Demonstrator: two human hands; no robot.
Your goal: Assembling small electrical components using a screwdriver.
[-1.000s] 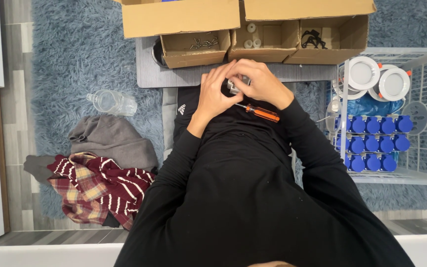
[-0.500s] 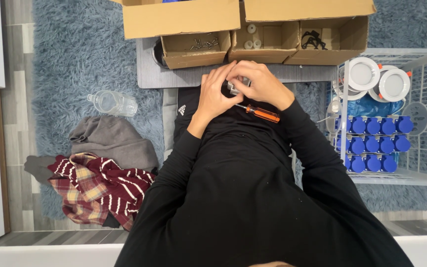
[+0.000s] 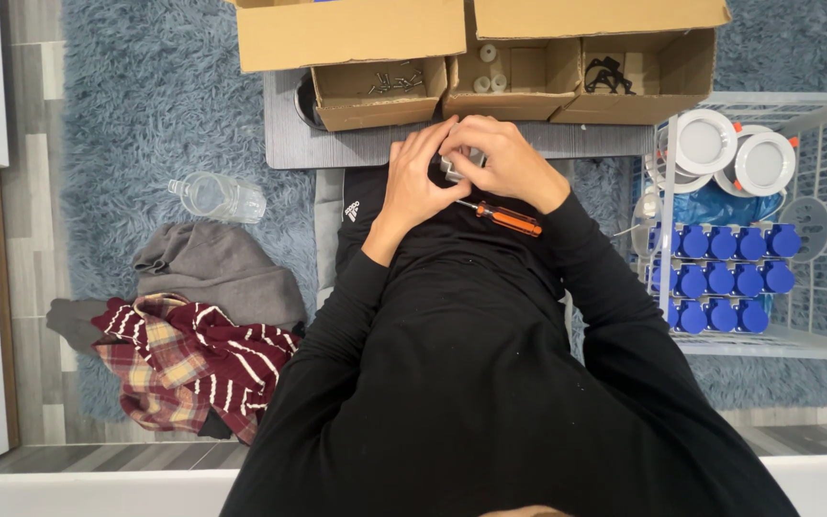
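Note:
Both my hands meet over my lap, closed around one small grey metal part [image 3: 459,165]. My left hand [image 3: 420,182] holds it from the left, my right hand [image 3: 502,161] from the right and above. Most of the part is hidden by my fingers. An orange-handled screwdriver [image 3: 506,218] lies on my black clothing just below my right hand, touched by neither hand.
Open cardboard boxes [image 3: 380,91] with screws, white pieces and black parts stand on a grey board [image 3: 337,148] ahead. A white wire basket [image 3: 820,316] at right holds blue-capped units and round white fittings. A clear plastic bottle [image 3: 217,196] and crumpled clothes [image 3: 193,335] lie on the blue rug at left.
My fingers have shifted slightly around the small part. Nothing else has moved.

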